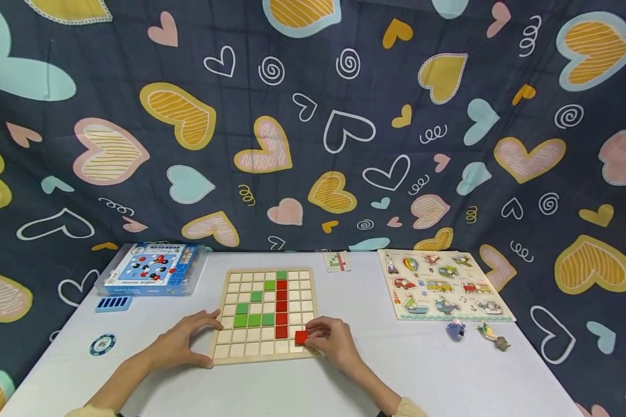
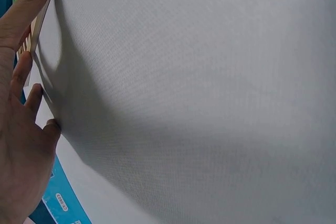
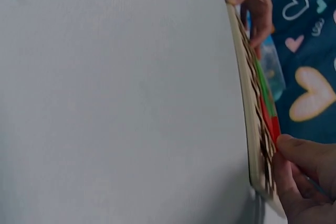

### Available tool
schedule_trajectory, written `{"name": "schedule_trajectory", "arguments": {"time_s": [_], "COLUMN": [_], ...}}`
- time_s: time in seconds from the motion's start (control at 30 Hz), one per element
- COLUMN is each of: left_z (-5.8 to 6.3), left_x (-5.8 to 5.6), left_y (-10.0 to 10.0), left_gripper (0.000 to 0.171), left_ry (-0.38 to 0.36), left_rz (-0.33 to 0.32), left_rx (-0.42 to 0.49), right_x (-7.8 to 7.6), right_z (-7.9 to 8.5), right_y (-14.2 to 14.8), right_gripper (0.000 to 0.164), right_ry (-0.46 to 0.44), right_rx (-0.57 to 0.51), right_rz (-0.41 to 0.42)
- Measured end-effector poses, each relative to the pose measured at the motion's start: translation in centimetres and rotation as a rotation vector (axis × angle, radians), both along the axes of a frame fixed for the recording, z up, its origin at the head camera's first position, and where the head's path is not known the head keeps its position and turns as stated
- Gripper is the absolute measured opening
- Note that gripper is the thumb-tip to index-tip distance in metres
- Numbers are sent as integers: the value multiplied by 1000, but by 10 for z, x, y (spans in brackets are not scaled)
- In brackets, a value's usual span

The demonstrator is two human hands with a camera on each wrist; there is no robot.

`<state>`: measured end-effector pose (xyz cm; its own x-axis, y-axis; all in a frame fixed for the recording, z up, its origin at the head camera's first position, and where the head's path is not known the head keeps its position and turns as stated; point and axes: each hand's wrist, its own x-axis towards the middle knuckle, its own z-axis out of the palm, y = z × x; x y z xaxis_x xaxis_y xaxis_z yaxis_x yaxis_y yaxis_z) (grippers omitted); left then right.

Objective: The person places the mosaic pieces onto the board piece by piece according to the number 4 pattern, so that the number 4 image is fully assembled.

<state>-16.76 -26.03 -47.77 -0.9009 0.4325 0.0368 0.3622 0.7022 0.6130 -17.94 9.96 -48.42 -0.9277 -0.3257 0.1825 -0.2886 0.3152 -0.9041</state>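
A wooden grid board lies on the table, filled with square tiles, mostly plain wood. Green tiles form a stepped line and a row, beside a column of red tiles. My right hand pinches a loose red tile between thumb and fingers, over the board's lower right part. At the board's left side, my left hand rests with fingers and thumb spread, touching the frame near the lower left corner. The right wrist view shows the right hand's fingertips close to the tiles.
Behind the board lies a small pattern card. A picture puzzle board lies to the right, with small figures before it. On the left are a boxed molecule set, a blue slotted piece and a round chip.
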Motion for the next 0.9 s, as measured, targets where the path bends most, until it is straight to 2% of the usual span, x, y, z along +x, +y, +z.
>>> {"name": "schedule_trajectory", "arguments": {"time_s": [0.27, 0.9], "left_z": [1, 0], "left_x": [1, -1], "left_y": [1, 0], "left_gripper": [63, 63], "left_ry": [-6, -12], "left_rz": [7, 7], "left_rx": [-9, -11], "right_x": [4, 8], "right_z": [2, 4], "right_y": [-18, -31], "right_gripper": [24, 24], "right_ry": [3, -15], "right_rx": [-8, -9], "right_rz": [59, 84]}}
